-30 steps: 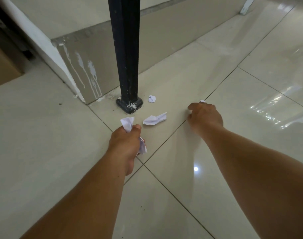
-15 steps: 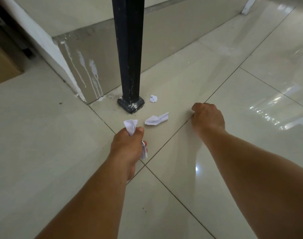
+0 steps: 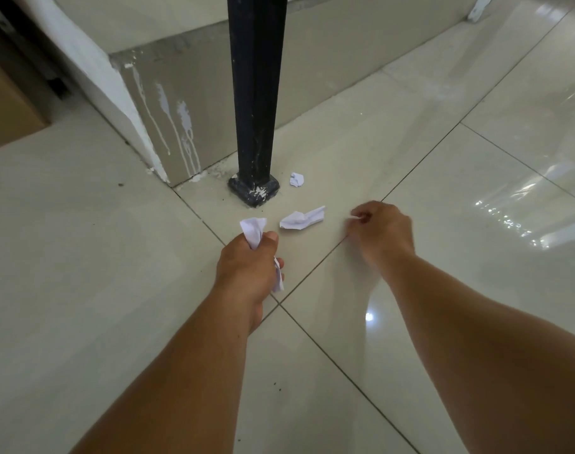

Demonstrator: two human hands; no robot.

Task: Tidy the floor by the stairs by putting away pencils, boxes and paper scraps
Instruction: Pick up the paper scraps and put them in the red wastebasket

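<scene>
Both bare forearms reach in from the near edge over the glossy tiled floor point(image 3: 83, 273). The left hand point(image 3: 246, 267) is nearest, on the near side of the black post point(image 3: 256, 93); its fingers are curled into a fist around a wad of crumpled paper point(image 3: 254, 230), which sticks out above the thumb and below the little finger. The right hand point(image 3: 382, 229) lies to the right of the post's base and slightly blurred; thumb and forefinger are pinched together on a tiny white scrap point(image 3: 354, 218) at their tips, the other fingers curled in. Between the two hands, just in front of the post's foot, a folded paper scrap point(image 3: 301, 218) lies flat on the tile, apart from both hands. Farther on, just right of the post's base, sits a small crumpled ball of paper point(image 3: 297, 179). Behind the post rises a grey step face point(image 3: 197, 103) streaked with white paint drips. Far left of the post, a brown cardboard box point(image 3: 7, 106) stands at the frame's edge.
</scene>
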